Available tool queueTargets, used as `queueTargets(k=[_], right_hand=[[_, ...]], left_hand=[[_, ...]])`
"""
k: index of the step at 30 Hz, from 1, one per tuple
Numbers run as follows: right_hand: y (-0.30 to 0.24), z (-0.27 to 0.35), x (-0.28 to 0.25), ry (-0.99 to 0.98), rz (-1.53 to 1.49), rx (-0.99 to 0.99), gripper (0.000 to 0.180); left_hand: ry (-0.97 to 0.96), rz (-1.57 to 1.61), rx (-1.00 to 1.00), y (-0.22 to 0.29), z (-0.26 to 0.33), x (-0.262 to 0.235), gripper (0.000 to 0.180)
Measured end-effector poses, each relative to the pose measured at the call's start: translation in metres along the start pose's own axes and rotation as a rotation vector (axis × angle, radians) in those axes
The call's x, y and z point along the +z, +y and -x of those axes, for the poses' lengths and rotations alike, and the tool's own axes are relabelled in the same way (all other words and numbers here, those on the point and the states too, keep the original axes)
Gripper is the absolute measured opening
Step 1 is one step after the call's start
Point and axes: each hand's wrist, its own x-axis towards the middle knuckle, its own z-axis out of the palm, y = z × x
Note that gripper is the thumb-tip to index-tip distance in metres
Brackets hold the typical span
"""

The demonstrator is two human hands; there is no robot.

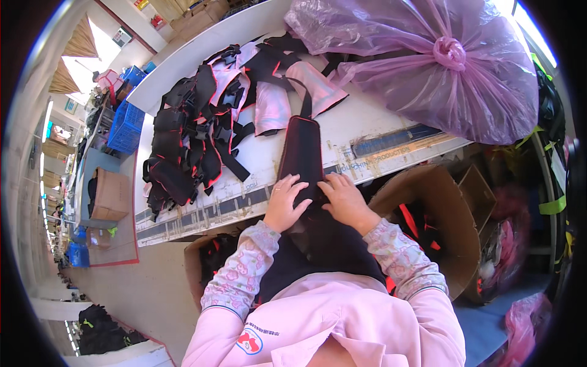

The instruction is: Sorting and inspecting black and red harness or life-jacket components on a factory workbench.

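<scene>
The black pad with red edging lies near the front of the bench, narrowing toward its far end, where a strap runs up toward pink-and-white pieces. Its near end reaches past the bench's front edge toward the person's dark lap, and where it stops there is hard to tell. The left hand lies at the pad's left side, fingers loosely bent and parted, thumb pointing inward over the dark cloth; the right hand lies opposite, fingers parted and pointing away from the body. Neither looks closed round the pad, though what the hidden fingertips do underneath cannot be told. The step looks like steadying and flattening the pad; to do it well, press evenly from both sides, so that the pad lies straight and the edging does not curl. A light touch should suffice, as the padding looks soft and could crease under hard pressure. Keep the strap untwisted and away from the tangled black pile at the left, whose loose ends could catch it, and mind the near end, which could sag unsupported.
</scene>
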Motion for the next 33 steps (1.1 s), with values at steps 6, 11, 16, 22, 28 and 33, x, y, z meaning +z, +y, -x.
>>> queueTargets(k=[6,11,16,22,28,33], right_hand=[[-0.012,0.007,0.025,0.114,-0.005,0.162,0.046],[-0.004,0.005,0.023,0.193,0.005,0.118,0.018],[0.011,-0.010,0.020,0.083,-0.443,0.362,0.011],[-0.018,-0.018,0.015,0.374,-0.424,0.251,0.019],[-0.016,-0.022,0.041,0.344,-0.217,0.237,0.019],[-0.022,-0.033,0.027,0.426,-1.336,0.509,0.010]], left_hand=[[-0.200,0.208,-0.096,0.000,-0.002,0.013,0.041],[-0.154,0.296,-0.116,-0.003,0.005,0.017,0.042],[-0.133,0.304,-0.113,0.002,0.005,0.022,0.049],[0.152,0.011,-0.170,-0.003,-0.004,0.029,0.013],[0.286,0.160,-0.214,0.016,-0.011,0.032,0.017],[0.506,0.074,-0.301,0.025,-0.003,0.022,0.033]])
